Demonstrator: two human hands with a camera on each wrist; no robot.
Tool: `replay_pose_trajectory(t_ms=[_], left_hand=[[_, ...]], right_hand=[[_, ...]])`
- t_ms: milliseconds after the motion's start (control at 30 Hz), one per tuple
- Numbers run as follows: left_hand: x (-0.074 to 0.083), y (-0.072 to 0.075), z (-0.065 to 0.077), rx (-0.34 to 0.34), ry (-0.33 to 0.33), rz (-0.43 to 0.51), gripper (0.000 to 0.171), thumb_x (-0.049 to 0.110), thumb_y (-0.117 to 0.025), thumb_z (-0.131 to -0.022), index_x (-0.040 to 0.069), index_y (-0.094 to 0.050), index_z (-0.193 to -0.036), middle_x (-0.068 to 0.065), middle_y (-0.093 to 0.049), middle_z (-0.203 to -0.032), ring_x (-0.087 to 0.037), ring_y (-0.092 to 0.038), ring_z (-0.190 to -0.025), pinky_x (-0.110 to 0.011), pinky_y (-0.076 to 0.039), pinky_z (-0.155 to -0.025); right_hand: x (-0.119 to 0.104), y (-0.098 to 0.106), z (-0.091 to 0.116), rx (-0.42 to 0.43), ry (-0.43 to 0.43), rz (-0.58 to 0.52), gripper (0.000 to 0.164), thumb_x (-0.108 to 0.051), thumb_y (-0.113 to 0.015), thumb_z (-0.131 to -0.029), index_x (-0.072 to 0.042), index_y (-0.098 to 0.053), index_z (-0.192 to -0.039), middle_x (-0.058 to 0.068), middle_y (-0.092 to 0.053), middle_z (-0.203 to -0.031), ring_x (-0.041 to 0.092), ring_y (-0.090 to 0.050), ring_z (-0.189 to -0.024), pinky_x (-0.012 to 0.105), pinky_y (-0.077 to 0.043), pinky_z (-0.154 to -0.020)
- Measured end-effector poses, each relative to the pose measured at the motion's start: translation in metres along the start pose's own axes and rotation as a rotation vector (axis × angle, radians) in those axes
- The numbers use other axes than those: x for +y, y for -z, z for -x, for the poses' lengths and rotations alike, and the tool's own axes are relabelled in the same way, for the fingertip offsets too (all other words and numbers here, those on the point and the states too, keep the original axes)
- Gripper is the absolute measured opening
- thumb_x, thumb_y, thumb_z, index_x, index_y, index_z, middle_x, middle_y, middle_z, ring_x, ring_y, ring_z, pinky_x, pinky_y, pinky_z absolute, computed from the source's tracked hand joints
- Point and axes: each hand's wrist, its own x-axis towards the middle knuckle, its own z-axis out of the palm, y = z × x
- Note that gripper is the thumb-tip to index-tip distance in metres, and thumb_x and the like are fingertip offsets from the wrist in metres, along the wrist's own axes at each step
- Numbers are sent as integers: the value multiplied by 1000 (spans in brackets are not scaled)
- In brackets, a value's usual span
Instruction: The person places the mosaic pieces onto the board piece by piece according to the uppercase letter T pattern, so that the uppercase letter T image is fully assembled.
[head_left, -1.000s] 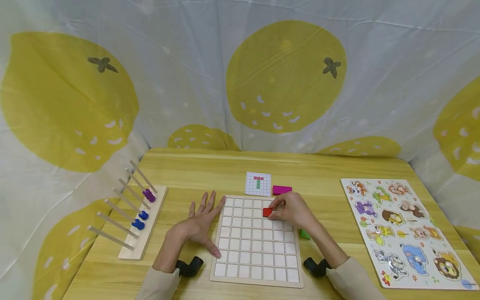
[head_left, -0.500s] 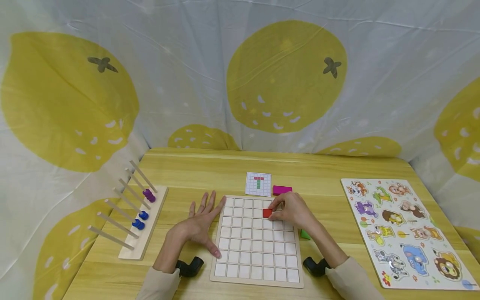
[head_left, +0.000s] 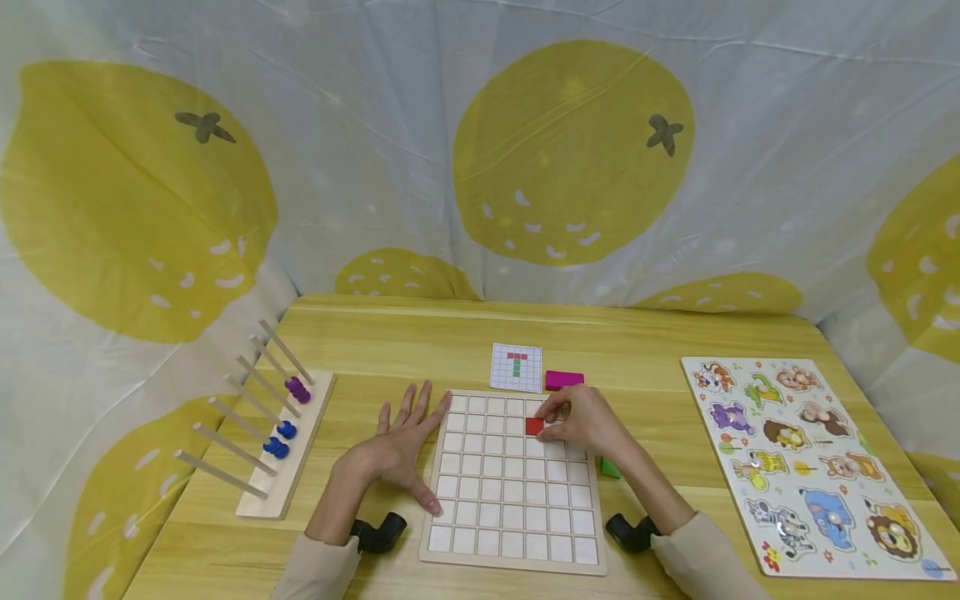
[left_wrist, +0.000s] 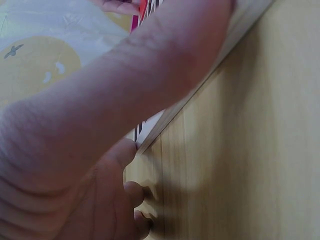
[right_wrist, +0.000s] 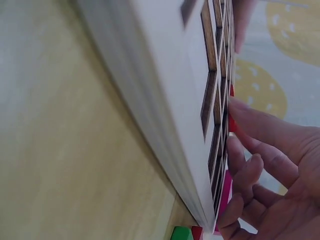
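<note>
A wooden grid board (head_left: pixel 513 518) with square cells lies in front of me. My right hand (head_left: pixel 583 421) pinches a red square block (head_left: pixel 534 427) at one cell in the second row from the top, right of the middle. In the right wrist view the thumb and a finger meet at the red block (right_wrist: pixel 231 123), partly hidden. My left hand (head_left: pixel 390 450) lies with spread fingers along the board's left edge, thumb and index fingertip touching the frame. The left wrist view shows that hand (left_wrist: pixel 100 200) close to the edge.
A pattern card (head_left: pixel 502 377) with a red and green T stands behind the board, beside a magenta block (head_left: pixel 564 381). A green block (head_left: pixel 611 468) sits right of the board. A peg rack (head_left: pixel 300 467) stands left; an animal puzzle (head_left: pixel 802 446) lies right.
The red block has dropped slightly into its cell, with less of its side showing. Both hands have stayed almost still.
</note>
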Motion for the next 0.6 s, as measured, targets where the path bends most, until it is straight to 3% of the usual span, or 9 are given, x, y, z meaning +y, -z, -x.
replay_pose_trajectory(t_ms=[300, 600], left_hand=[[2, 0, -1, -5, 2, 1, 155, 49, -100, -55, 16, 0, -168, -23, 20, -171, -44, 21, -158, -73, 11, -123], [2, 1, 0, -4, 6, -6, 155, 48, -100, -54, 16, 1, -168, -23, 21, -170, -45, 21, -158, -73, 12, -123]], right_hand=[[5, 7, 5, -42, -11, -44, 23, -15, -92, -77, -9, -79, -95, -2, -68, -82, 15, -55, -74, 23, -46, -65], [29, 47, 28, 20, 6, -57, 26, -19, -82, -89, -7, -77, -111, 3, -74, -96, 15, -59, -72, 24, -49, -57]])
